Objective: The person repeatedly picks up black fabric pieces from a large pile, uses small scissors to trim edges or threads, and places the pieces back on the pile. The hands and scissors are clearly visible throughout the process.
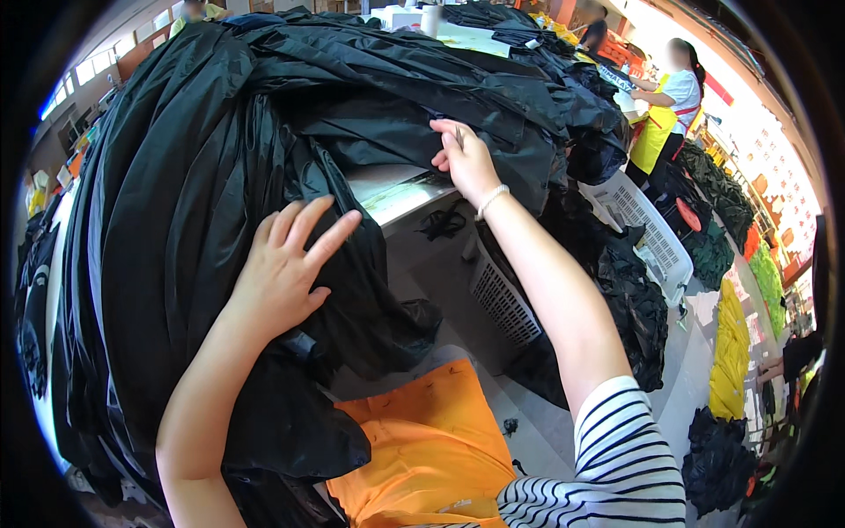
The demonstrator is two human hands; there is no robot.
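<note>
A large heap of thin, shiny black fabric (pixel 176 194) covers most of a pale table (pixel 407 195) and hangs over its edge in long folds. My left hand (pixel 286 264) is over the hanging folds, fingers spread and nothing gripped. Farther right, my right hand (pixel 466 163) is above the table corner, close to the far folds. Its fingers are curled together around something small and thin that I cannot make out.
An orange apron (pixel 431 440) covers my lap. Below the table at right stand a grey plastic basket (pixel 502 299) and a white crate (pixel 647 229) with black fabric around them. A person in a yellow apron (pixel 651 141) works at the far right. Yellow fabric (pixel 729 352) lies on the floor.
</note>
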